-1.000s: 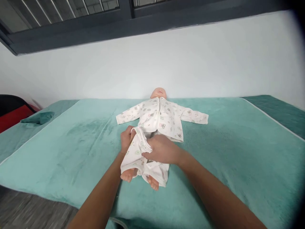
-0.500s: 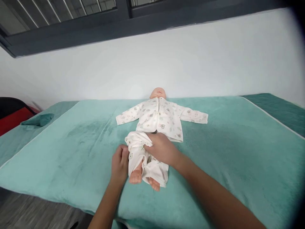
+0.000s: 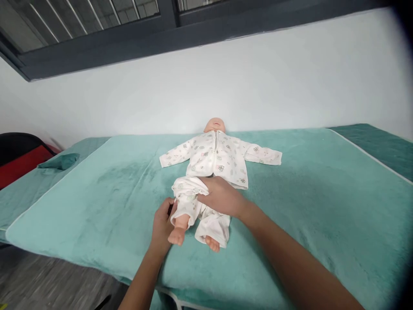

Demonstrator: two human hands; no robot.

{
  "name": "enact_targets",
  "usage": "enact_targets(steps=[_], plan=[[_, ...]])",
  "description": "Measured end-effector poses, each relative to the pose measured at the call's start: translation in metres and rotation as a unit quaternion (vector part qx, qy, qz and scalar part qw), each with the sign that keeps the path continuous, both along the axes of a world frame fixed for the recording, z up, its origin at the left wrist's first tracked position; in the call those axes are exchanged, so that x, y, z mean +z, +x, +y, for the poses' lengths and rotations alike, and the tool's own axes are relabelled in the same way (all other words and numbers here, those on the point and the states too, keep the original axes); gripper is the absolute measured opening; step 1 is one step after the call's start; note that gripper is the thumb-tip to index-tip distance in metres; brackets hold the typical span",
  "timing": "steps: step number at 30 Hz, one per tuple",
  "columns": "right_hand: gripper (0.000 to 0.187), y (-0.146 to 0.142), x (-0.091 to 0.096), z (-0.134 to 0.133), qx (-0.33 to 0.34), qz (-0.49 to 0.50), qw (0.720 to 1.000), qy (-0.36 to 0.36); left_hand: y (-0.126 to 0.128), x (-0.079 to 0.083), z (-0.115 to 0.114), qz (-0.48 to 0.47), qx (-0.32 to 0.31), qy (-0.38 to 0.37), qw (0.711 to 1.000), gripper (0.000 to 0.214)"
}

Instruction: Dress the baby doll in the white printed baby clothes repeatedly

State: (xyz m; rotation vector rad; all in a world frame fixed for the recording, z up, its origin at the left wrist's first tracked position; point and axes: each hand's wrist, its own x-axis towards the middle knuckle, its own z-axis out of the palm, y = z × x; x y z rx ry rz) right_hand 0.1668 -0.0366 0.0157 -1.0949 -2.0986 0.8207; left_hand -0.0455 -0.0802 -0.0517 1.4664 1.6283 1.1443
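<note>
A baby doll (image 3: 214,125) lies on its back, dressed in a white printed jacket (image 3: 214,155) with both sleeves spread out. White printed pants (image 3: 214,226) are on its legs, bunched at the top, and both bare feet stick out of the leg openings. My right hand (image 3: 222,196) is closed on the bunched upper part of the pants, thumb on top. At the outer side of the pant leg on the left, my left hand (image 3: 164,221) grips the cloth; some of its fingertips are hidden behind the leg.
The doll lies on a bed with a green plush cover (image 3: 106,206). Behind it rises a white wall (image 3: 206,86) below a dark window frame (image 3: 171,26) with metal bars. A red and black chair (image 3: 22,155) stands at the far left, and grey floor (image 3: 48,280) shows at lower left.
The pant leg on the left has slid up, baring more of the foot and ankle, which has swung left. My left hand's fingers have shifted at that leg. My right hand keeps its hold.
</note>
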Motion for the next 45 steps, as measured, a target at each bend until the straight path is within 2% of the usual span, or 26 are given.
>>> enact_targets(steps=[2, 5, 9, 12, 13, 15, 17, 19, 21, 23, 25, 27, 29, 32, 34, 36, 38, 40, 42, 43, 45], plan=[[0.021, -0.001, 0.0, -0.001, 0.003, -0.011, 1.0, 0.003, 0.003, 0.0, 0.006, 0.058, 0.006, 0.029, 0.998, 0.013], [0.016, 0.0, -0.001, -0.001, 0.003, -0.013, 1.0, 0.009, 0.005, 0.001, 0.003, 0.114, -0.02, 0.045, 0.992, 0.007], [0.008, 0.007, 0.001, -0.001, 0.005, 0.009, 1.0, -0.019, 0.002, 0.002, -0.015, 0.123, -0.094, 0.069, 0.986, 0.006], [0.023, 0.016, 0.006, 0.002, 0.041, 0.052, 0.996, -0.055, -0.002, 0.004, -0.022, 0.092, -0.15, 0.084, 0.981, 0.011], [0.026, 0.02, 0.007, 0.003, 0.049, 0.078, 0.994, -0.058, -0.003, 0.006, -0.021, 0.066, -0.144, 0.084, 0.984, 0.017], [0.026, 0.028, 0.009, 0.006, 0.043, 0.138, 0.988, -0.048, -0.004, 0.013, -0.013, 0.011, -0.075, 0.082, 0.994, 0.027], [0.026, 0.037, 0.008, 0.011, -0.015, 0.192, 0.981, -0.003, -0.001, 0.026, 0.003, -0.014, 0.015, 0.077, 0.997, 0.03], [0.023, 0.046, 0.005, 0.016, -0.117, 0.189, 0.973, 0.069, 0.005, 0.042, 0.026, -0.007, 0.05, 0.073, 0.996, 0.027], [0.02, 0.049, 0.0, 0.021, -0.206, 0.105, 0.964, 0.129, 0.015, 0.058, 0.051, 0.006, 0.027, 0.077, 0.997, 0.03], [0.028, 0.046, -0.006, 0.022, -0.234, -0.023, 0.959, 0.16, 0.027, 0.071, 0.073, 0.071, -0.074, 0.09, 0.991, 0.029], [0.03, 0.038, -0.011, 0.021, -0.229, -0.129, 0.948, 0.177, 0.041, 0.079, 0.087, 0.205, -0.189, 0.117, 0.953, 0.036], [0.024, 0.03, -0.014, 0.018, -0.24, -0.191, 0.933, 0.191, 0.054, 0.083, 0.092, 0.349, -0.243, 0.14, 0.894, 0.049], [0.016, 0.027, -0.016, 0.018, -0.249, -0.213, 0.923, 0.201, 0.065, 0.084, 0.089, 0.453, -0.227, 0.152, 0.849, 0.05], [0.016, 0.031, -0.015, 0.023, -0.224, -0.176, 0.937, 0.203, 0.076, 0.084, 0.084, 0.522, -0.156, 0.165, 0.822, 0.029], [0.015, 0.039, -0.012, 0.028, -0.223, -0.102, 0.953, 0.18, 0.076, 0.083, 0.085, 0.502, -0.116, 0.169, 0.84, 0.018], [0.013, 0.056, -0.005, 0.033, -0.255, -0.014, 0.956, 0.147, 0.068, 0.08, 0.092, 0.412, -0.06, 0.172, 0.893, 0.019], [0.014, 0.082, 0.001, 0.034, -0.313, 0.03, 0.941, 0.126, 0.052, 0.074, 0.104, 0.264, 0.032, 0.18, 0.947, 0.022], [0.024, 0.118, 0.004, 0.032, -0.389, 0.001, 0.915, 0.107, 0.032, 0.064, 0.118, 0.094, 0.131, 0.165, 0.973, 0.023], [0.032, 0.159, -0.001, 0.029, -0.457, -0.082, 0.884, 0.049, 0.013, 0.05, 0.129, -0.042, 0.182, 0.09, 0.978, 0.021], [0.032, 0.177, -0.005, 0.028, -0.465, -0.122, 0.877, -0.009, 0.006, 0.042, 0.132, -0.071, 0.19, 0.052, 0.978, 0.019], [0.032, 0.202, -0.016, 0.028, -0.442, -0.182, 0.867, -0.14, -0.004, 0.028, 0.132, -0.076, 0.202, 0.027, 0.976, 0.016]])
